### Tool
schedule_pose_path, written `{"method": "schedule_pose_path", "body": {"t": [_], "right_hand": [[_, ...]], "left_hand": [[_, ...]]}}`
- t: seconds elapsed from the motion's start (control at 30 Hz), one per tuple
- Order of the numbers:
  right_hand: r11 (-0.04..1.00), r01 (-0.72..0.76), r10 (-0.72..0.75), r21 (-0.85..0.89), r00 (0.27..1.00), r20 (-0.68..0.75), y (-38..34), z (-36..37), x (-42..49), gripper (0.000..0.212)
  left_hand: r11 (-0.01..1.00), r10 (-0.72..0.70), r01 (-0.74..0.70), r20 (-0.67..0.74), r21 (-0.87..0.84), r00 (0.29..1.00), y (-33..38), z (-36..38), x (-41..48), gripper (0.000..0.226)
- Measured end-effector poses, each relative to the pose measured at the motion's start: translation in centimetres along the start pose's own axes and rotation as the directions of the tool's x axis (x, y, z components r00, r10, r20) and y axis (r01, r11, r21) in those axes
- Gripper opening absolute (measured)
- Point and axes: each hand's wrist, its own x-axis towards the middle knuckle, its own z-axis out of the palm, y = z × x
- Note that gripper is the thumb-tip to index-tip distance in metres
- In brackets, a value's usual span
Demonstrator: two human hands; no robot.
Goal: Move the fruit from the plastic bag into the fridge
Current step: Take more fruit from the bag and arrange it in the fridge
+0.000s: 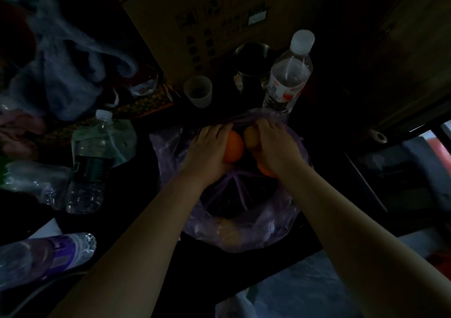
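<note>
- Clutter was seen at the far left: a pale crumpled bag (61, 56) at the back, and a bottle with a purple label (56, 256) lying on its side at the near edge.
- An upright capped bottle (94, 152) was set further right on the dark counter (136, 195), with a crushed clear bottle (36, 181) just beside it.
- A small white cup (198, 94) was placed further back, in front of a cardboard box (207, 13).
- The plastic bag (268, 225), purple and translucent, was spread open on the counter at the middle. Its inside was too dark to be made out.
- The left hand (207, 147) was curled round an orange (234, 150), held over the far side of the bag's mouth.
- A metal mug (252, 61) was set behind the bag.
- The right hand (273, 144) was curled over a paler fruit (251, 137), held just beside the orange. A second orange (267, 171) was seen under the heel of that hand. Whether it was gripped too could not be told.
- A water bottle (289, 73) with a white cap was stood upright just behind the bag, beside the mug.
</note>
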Motion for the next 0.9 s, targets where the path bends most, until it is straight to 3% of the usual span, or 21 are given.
{"method": "schedule_pose_path", "body": {"t": [0.17, 0.6, 0.7, 0.9], "right_hand": [[0.998, 0.054, -0.054, 0.01, 0.998, -0.01, -1.0, -0.3, -1.4, 0.055], [0.997, -0.009, 0.027, 0.077, 0.971, -0.238, -8.4, -8.3, -13.5, 0.072], [0.996, -0.012, 0.041, 0.085, 0.94, -0.339, -10.9, -9.7, -17.9, 0.069], [0.987, -0.038, 0.116, 0.157, 0.847, -0.52, -17.1, -10.1, -28.4, 0.063]], "left_hand": [[0.994, 0.044, -0.045, -0.011, -0.103, 0.999, 0.3, -1.6, -1.4, 0.091], [0.94, 0.137, -0.167, -0.119, -0.297, 0.983, 2.3, -11.2, -10.3, 0.095], [0.904, 0.147, -0.158, -0.059, -0.396, 0.987, 2.5, -13.1, -13.2, 0.097], [0.791, 0.295, -0.339, -0.169, -0.509, 0.941, 2.5, -16.6, -20.4, 0.091]]}}
